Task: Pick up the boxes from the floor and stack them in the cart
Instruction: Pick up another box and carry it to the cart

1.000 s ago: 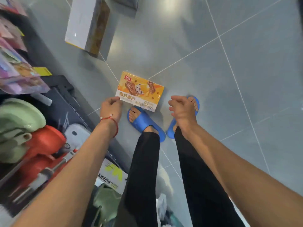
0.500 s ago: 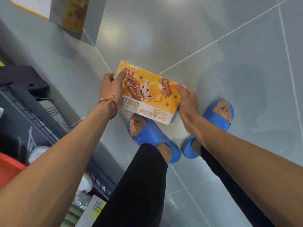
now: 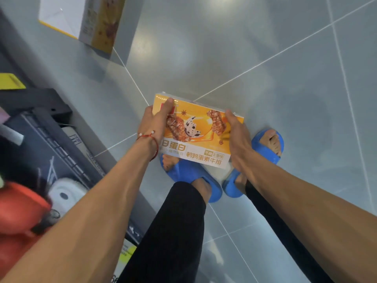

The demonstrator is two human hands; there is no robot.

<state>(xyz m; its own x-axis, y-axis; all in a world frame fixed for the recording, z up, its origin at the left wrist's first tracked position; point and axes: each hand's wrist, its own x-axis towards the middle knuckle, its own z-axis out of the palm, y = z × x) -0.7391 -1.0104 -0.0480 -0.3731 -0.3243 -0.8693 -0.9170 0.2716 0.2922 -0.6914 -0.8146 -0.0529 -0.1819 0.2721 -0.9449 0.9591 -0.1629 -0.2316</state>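
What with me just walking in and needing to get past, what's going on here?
A person is bending down, left hand and right hand gripping opposite ends of an orange snack box, which appears lifted just above their blue slippers. A second box stands on the grey floor farther off, not yet collected. The dark cart stands at their left.

- Orange box (image 3: 201, 137): the left strip of its printed face is covered by the left hand (image 3: 156, 123), and its right edge by the right hand (image 3: 237, 137).
- Most fingers of both hands are out of sight behind the box.
- Second box (image 3: 87, 19): cut off by the top edge, print blurred.
- Cart (image 3: 47, 103): cut off by the left edge.
- Red object (image 3: 20, 209), lower left: motion-blurred, cannot identify.
- Right slipper (image 3: 269, 148): rear part hidden under the forearm.
- Label (image 3: 126, 255): print unreadable.
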